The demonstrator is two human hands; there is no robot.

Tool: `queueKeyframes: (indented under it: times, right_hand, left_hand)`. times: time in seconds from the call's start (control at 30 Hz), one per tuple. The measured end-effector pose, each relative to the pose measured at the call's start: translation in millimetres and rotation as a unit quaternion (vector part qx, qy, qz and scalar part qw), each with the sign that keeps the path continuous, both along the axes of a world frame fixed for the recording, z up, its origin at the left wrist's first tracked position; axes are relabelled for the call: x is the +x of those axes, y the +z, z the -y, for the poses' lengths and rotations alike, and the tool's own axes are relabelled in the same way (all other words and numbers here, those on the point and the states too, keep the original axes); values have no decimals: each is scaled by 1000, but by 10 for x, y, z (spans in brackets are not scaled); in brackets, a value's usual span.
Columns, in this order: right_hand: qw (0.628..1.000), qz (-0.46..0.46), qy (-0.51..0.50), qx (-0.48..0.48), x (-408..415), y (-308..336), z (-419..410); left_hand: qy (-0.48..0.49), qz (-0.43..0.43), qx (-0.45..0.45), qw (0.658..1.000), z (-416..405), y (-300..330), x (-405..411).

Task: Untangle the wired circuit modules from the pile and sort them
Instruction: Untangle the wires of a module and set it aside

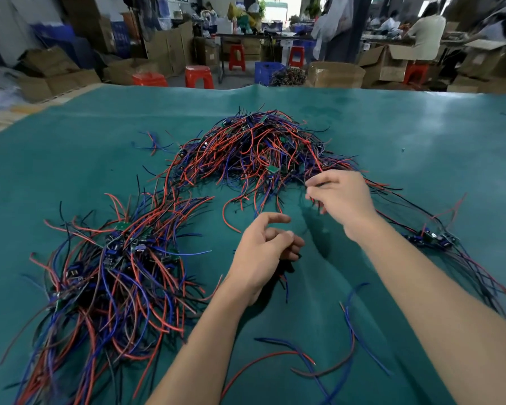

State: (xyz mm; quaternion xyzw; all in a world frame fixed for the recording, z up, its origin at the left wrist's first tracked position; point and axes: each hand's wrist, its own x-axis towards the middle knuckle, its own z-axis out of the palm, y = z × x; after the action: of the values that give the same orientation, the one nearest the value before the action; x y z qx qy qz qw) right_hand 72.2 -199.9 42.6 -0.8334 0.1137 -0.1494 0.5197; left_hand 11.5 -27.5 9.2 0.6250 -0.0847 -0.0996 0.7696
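Loose wires: a few red and blue strands lie on the green mat nearest you, between your forearms, apart from the heaps.
Your left hand: your left hand hovers low over the mat at centre, fingers curled inward; dark wire ends hang beneath it, so it seems to grip them, though the grip itself is hidden under the fingers.
Your right hand: your right hand is raised just beyond the left, fingertips pinched together on thin wires at the near edge of the tangle; a red wire runs up from the pinch into the heap.
Main pile: the unsorted pile of red, blue and black wired modules sits mid-mat, beyond both hands.
Left group: a large spread of modules with wires fanned toward you lies left of your left arm.
Right group: a smaller cluster of modules rests just right of your right forearm, wires trailing to the mat's near right.
Background: cardboard boxes and red stools stand past the table's far edge.
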Motion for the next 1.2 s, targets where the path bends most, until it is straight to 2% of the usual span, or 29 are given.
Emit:
queueKeyframes:
  times: [0.1,0.2,0.33,0.47,0.53,0.6,0.67,0.73,0.8,0.87,0.93,1.0,1.1,1.2]
  right_hand:
    - [996,17,20,91,-382,53,36]
    - [987,-4,92,133,-753,30,-16]
    - [979,-37,184,87,-933,-53,-187]
    - [959,-61,271,46,-968,-67,-258]
    - [942,-79,323,57,-1008,-12,-221]
    - [918,-95,367,114,-1044,48,-203]
    - [909,-71,345,224,-1027,82,-207]
    - [899,-17,240,365,-978,92,-179]
    - [869,39,135,475,-929,102,-112]
    - [829,60,86,550,-908,109,-36]
    - [804,62,86,585,-907,103,13]
    - [808,65,124,572,-911,97,12]
    - [856,62,210,467,-939,82,-59]
    - [935,40,280,216,-999,17,-206]
  left_hand:
    - [12,-15,-20,1000,26,12,4]
    - [1,-24,-17,1000,42,26,4]
    - [-22,-11,12,1000,38,6,-7]
    - [2,-1,28,1000,22,-18,-11]
    - [16,1,30,999,16,-36,2]
    - [24,11,35,999,8,-43,10]
    - [25,23,36,999,17,-47,7]
    - [39,27,35,998,32,-60,2]
    - [67,27,30,997,39,-77,2]
    - [86,32,51,994,44,-99,9]
    - [82,48,76,993,50,-104,11]
    - [63,49,69,994,58,-93,4]
    - [41,58,105,992,37,-67,-6]
    - [13,39,81,996,34,-22,-30]
